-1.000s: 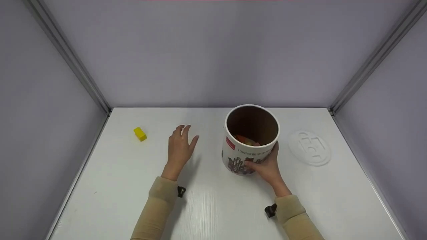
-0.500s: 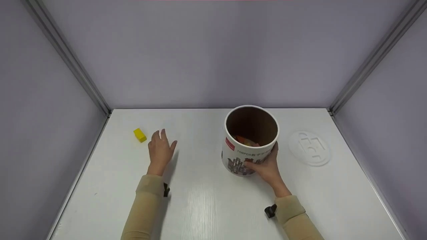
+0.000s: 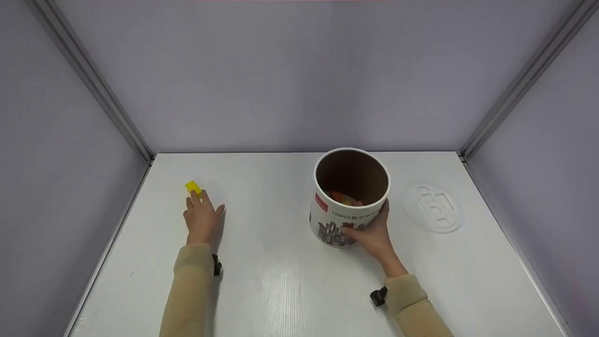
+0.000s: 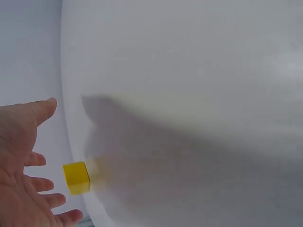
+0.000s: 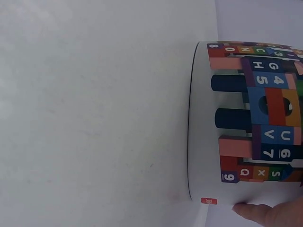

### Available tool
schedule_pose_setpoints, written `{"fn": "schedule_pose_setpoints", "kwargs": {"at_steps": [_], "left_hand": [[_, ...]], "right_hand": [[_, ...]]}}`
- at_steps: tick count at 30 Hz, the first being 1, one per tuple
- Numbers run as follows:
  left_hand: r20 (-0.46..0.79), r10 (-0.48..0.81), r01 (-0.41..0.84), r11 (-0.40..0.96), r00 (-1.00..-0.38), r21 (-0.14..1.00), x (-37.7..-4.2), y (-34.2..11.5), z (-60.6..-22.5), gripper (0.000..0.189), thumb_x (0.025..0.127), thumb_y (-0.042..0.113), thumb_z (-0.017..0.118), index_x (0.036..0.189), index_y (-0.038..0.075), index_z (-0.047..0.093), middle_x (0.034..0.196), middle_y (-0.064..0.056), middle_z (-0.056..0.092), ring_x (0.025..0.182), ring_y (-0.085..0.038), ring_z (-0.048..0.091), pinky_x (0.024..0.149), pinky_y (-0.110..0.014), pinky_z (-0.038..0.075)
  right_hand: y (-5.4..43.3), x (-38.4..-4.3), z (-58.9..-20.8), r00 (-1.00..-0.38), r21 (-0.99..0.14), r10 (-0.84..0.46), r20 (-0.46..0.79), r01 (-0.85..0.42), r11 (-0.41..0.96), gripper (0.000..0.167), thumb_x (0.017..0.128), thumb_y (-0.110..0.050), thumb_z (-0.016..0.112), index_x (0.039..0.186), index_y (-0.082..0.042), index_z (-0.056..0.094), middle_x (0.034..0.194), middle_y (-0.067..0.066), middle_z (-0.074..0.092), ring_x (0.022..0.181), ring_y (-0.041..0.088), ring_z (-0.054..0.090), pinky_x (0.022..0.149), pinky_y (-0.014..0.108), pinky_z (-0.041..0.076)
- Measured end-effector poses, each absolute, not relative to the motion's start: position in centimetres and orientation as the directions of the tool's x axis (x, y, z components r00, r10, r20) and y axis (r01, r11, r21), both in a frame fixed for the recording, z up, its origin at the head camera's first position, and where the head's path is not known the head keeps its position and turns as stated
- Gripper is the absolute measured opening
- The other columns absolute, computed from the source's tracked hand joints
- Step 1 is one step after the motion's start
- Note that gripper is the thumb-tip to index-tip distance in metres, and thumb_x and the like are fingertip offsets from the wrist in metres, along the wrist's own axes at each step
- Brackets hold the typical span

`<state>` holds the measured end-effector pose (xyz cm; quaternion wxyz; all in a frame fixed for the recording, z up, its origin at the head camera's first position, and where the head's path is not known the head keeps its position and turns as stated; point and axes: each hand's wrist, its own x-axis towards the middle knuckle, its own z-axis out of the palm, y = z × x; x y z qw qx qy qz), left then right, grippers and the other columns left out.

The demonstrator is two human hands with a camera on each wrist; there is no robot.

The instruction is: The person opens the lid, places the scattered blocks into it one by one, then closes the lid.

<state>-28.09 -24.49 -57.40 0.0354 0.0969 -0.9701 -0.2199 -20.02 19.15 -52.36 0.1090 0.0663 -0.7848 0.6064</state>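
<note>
A small yellow block (image 3: 192, 186) stands on the white table at the far left. Just short of it, my left hand (image 3: 202, 219) reaches out with spread fingers that overlap the block's near end in the head view. In the left wrist view the yellow block (image 4: 76, 178) shows beside the fingertips, with a gap between them. My right hand (image 3: 375, 236) grips the lower right side of a tall white cardboard tub (image 3: 323, 220), thumb across its printed front. Red, orange and yellow pieces (image 3: 344, 198) lie at the bottom of the tub. Printed letter and number blocks cover its side in the right wrist view.
A translucent round lid (image 3: 434, 208) lies flat on the table to the right of the tub. Grey-white panels (image 3: 299, 79) enclose the table (image 3: 281, 281) at the back and both sides.
My left hand has moved left across the table to the yellow block. The right hand and the tub have stayed in place.
</note>
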Motion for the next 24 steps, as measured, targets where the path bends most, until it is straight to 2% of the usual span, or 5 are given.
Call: {"fn": "schedule_pose_setpoints", "kwargs": {"at_steps": [4,6,12,18,24], "left_hand": [[-0.039,-0.21,-0.205,0.868,-0.977,0.452,-27.9,-25.2,-57.7,0.078,0.101,0.032,0.054,0.153,-0.008,0.012,0.156,-0.034,-0.001,0.142,-0.053,0.001,0.107,-0.071,0.013],[-0.067,-0.209,-0.216,0.867,-0.976,0.449,-27.8,-25.6,-57.9,0.078,0.101,0.034,0.053,0.153,-0.007,0.011,0.156,-0.034,-0.001,0.142,-0.053,0.0,0.107,-0.071,0.011],[-0.083,-0.207,-0.222,0.865,-0.975,0.451,-27.9,-26.2,-58.3,0.077,0.101,0.034,0.053,0.153,-0.007,0.013,0.156,-0.033,0.003,0.142,-0.053,0.004,0.108,-0.069,0.011],[-0.033,-0.19,-0.182,0.856,-0.981,0.483,-28.3,-26.3,-57.8,0.079,0.101,0.031,0.054,0.154,-0.005,0.009,0.16,-0.026,-0.001,0.143,-0.049,0.003,0.108,-0.07,0.011],[-0.09,-0.169,-0.192,0.863,-0.981,0.467,-28.6,-26.4,-57.9,0.081,0.1,0.032,0.055,0.154,-0.004,0.008,0.159,-0.027,0.004,0.144,-0.049,0.0,0.108,-0.07,0.007]], "right_hand": [[19.7,-20.9,-54.2,-0.966,-0.932,0.039,0.254,-0.234,0.277,0.138,0.064,-0.02,0.094,0.153,-0.028,-0.01,0.154,0.011,0.021,0.142,0.026,0.025,0.118,0.041,0.014],[19.7,-21.0,-54.5,-0.963,-0.931,0.042,0.265,-0.244,0.272,0.138,0.064,-0.02,0.095,0.153,-0.028,-0.009,0.154,0.01,0.021,0.142,0.026,0.025,0.118,0.042,0.013],[19.0,-19.8,-52.1,-0.962,-0.933,0.019,0.272,-0.259,0.25,0.133,0.066,-0.011,0.093,0.153,-0.014,-0.007,0.153,0.022,0.019,0.141,0.036,0.023,0.118,0.046,0.011],[19.0,-19.8,-51.8,-0.966,-0.933,0.024,0.257,-0.242,0.266,0.133,0.065,-0.012,0.093,0.154,-0.014,-0.007,0.153,0.021,0.019,0.142,0.036,0.023,0.118,0.045,0.011],[18.9,-19.8,-51.9,-0.965,-0.929,0.03,0.262,-0.244,0.277,0.134,0.065,-0.013,0.093,0.154,-0.014,-0.007,0.153,0.022,0.02,0.142,0.036,0.024,0.118,0.046,0.012]]}}
